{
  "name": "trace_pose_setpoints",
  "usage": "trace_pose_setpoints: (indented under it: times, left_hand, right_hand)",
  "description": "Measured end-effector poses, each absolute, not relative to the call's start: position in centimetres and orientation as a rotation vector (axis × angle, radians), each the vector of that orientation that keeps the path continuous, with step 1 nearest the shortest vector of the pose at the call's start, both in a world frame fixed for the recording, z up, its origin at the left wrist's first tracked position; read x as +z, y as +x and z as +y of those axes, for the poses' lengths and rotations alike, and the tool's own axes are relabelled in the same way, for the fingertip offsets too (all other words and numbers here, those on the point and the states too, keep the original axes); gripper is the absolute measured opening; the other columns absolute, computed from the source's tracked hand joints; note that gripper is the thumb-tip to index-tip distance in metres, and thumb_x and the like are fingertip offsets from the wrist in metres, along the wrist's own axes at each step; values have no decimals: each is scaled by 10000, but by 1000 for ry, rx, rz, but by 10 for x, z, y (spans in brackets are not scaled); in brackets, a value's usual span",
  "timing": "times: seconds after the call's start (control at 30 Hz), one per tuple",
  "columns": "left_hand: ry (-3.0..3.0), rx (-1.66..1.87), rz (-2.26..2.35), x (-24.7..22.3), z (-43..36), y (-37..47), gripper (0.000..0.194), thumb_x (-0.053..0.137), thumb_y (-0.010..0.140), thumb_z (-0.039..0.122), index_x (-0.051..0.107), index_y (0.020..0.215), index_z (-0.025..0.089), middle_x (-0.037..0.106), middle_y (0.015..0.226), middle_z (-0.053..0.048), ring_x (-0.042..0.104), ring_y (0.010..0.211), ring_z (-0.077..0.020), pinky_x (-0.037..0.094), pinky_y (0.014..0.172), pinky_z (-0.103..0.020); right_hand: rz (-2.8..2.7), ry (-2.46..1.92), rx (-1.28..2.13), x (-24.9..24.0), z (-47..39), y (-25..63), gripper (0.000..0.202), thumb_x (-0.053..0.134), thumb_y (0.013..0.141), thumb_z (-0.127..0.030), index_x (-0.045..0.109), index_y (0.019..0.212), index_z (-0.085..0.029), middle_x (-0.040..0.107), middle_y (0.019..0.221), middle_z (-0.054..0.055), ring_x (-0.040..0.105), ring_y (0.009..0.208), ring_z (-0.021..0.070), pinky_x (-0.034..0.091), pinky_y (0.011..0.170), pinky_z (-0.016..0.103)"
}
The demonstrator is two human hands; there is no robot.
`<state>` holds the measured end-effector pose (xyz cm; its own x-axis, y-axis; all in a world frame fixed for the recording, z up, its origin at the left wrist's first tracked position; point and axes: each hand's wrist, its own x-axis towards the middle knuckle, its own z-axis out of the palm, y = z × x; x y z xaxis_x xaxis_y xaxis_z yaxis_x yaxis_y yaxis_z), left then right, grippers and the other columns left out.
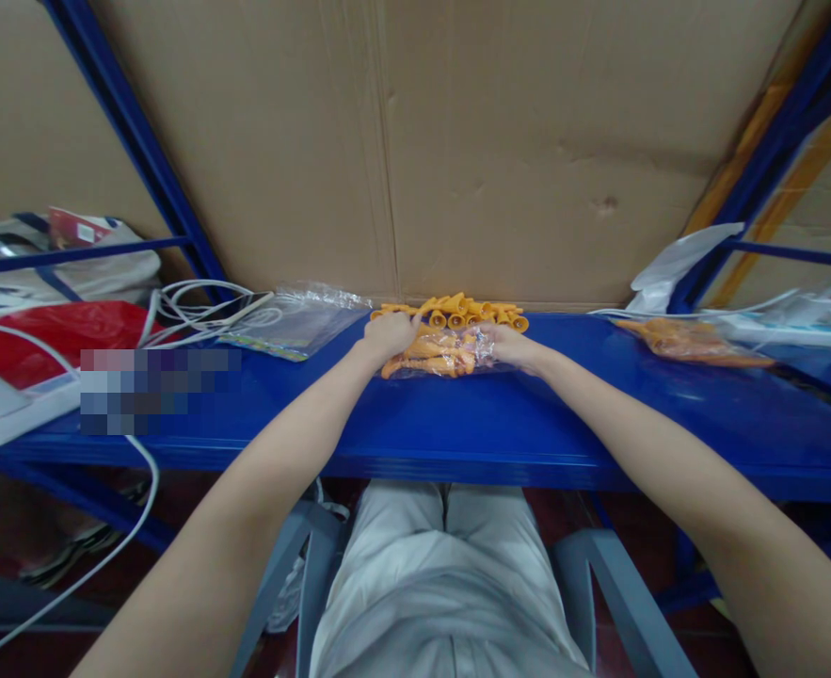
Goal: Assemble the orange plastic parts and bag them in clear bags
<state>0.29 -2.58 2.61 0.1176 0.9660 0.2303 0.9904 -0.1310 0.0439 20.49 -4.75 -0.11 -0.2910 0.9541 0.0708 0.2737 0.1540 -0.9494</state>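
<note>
A clear plastic bag (pixel 435 356) with several orange-yellow pieces inside lies on the blue table in front of me. My left hand (pixel 390 337) is closed on the bag's left side. At its right end, where the plastic bunches up, my right hand (pixel 511 347) is closed on the bag too; its fingertips are partly hidden by crinkled film. Just behind the bag, a row of loose orange-yellow plastic pieces (pixel 460 307) with round hollow ends lies against the cardboard. Their exact kind I cannot make out.
Flat clear bags (pixel 302 320) lie left of my hands, beside white cables (pixel 193 306) and a red bag (pixel 55 339). Another bag of orange pieces (pixel 690 341) rests at the right, near a white power strip (pixel 796 330). Cardboard (pixel 457 141) walls off the back.
</note>
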Motion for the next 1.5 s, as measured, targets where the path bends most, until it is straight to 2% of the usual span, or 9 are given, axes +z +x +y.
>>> trace_pose_setpoints:
  times: [0.3, 0.4, 0.53, 0.67, 0.77, 0.93, 1.03, 1.2, 1.5]
  left_hand:
    - [-2300, -303, -2006, 26, -18, -6, 613, 204, 996, 456, 668, 1215, 120, 679, 1232, -155, 626, 1164, -284, 476, 947, -337]
    - [-2322, -322, -2006, 29, -16, -11, 629, 203, 990, 462, 698, 1151, 110, 709, 1158, -168, 645, 1130, -284, 484, 921, -327]
    - [-2332, -334, -2002, 31, -16, -14, 639, 206, 984, 464, 724, 1070, 101, 741, 1026, -180, 683, 1032, -276, 498, 866, -318]
    - [-2294, -414, -1999, 31, -17, -13, 536, 323, 960, 460, 735, 1051, 131, 731, 1075, -170, 677, 1030, -275, 497, 822, -306]
    - [-2327, -532, -1915, 30, -15, -13, 439, 396, 937, 413, 747, 992, 154, 746, 1013, -141, 681, 964, -249, 488, 767, -282]
    - [-2466, -688, -1599, 27, -12, -10, 387, 412, 918, 344, 747, 959, 154, 752, 907, -91, 660, 814, -194, 465, 717, -261]
    - [-2537, -700, -1512, 25, -12, -8, 363, 425, 906, 323, 747, 969, 165, 748, 900, -78, 652, 794, -184, 456, 718, -262]
    - [-2569, -742, -1488, 22, -10, -8, 337, 439, 899, 310, 744, 942, 173, 741, 845, -57, 641, 775, -175, 439, 691, -248]
    - [-2575, -815, -1414, 24, -13, -7, 365, 423, 908, 317, 739, 924, 137, 731, 830, -78, 617, 723, -173, 422, 670, -265]
  right_hand:
    - [-1688, -1191, 1201, 0, -50, 204, 239, 643, 747, -33, 691, 937, -169, 582, 572, -42, 463, 472, 62, 339, 421, 159]
    - [-1661, -1173, 1249, 0, -49, 204, 191, 651, 772, -63, 691, 926, -170, 605, 597, -21, 506, 509, 79, 382, 454, 169]
    - [-1681, -1139, 1274, -1, -48, 207, 174, 659, 804, -104, 688, 958, -182, 688, 753, 14, 580, 618, 96, 464, 567, 190]
    - [-1743, -1189, 1207, -3, -44, 210, 183, 678, 818, -134, 659, 998, -157, 650, 657, -7, 558, 574, 89, 436, 552, 187]
    - [-1780, -1197, 1166, -4, -42, 213, 238, 698, 822, -182, 639, 1049, -143, 608, 583, -29, 526, 534, 84, 416, 530, 190]
    - [-1712, -1182, 1211, -2, -44, 215, 325, 689, 799, -128, 630, 1117, -164, 665, 660, -7, 579, 595, 91, 433, 533, 192]
    - [-1656, -1125, 1279, 1, -47, 215, 314, 673, 784, -84, 648, 1084, -173, 694, 712, 2, 584, 608, 82, 431, 536, 186]
    - [-1623, -1066, 1336, 7, -50, 213, 196, 691, 781, -129, 688, 968, -190, 725, 832, 15, 594, 642, 83, 470, 590, 207]
    - [-1607, -1078, 1306, -2, -47, 210, 172, 674, 676, -6, 635, 713, -169, 662, 668, -25, 585, 624, 82, 472, 686, 214]
